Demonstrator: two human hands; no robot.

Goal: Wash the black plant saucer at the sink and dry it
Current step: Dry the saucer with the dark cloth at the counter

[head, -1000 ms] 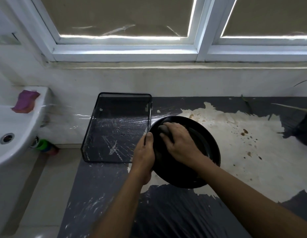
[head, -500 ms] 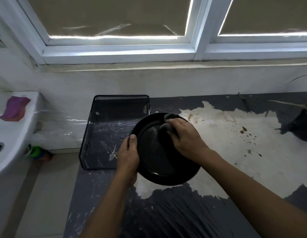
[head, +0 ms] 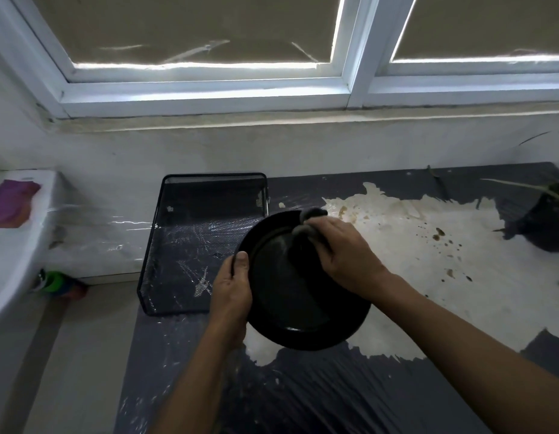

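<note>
1. While my left hand [head: 231, 288] grips the saucer [head: 287, 296] by its left rim, thumb curled over the edge, the saucer sits tilted over the table [head: 403, 245], just right of the mesh tray [head: 203, 233].
2. Right hand [head: 344, 255]: fingers clamped on a grey cloth [head: 308, 216], pressing it inside the saucer at the top rim.
3. Sink [head: 18, 245] is far left, with a purple sponge [head: 12, 203] on its ledge.

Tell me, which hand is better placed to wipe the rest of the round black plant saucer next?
Right. The right hand holds a dark grey cloth against the saucer; the left hand grips its left rim and steadies it.
</note>
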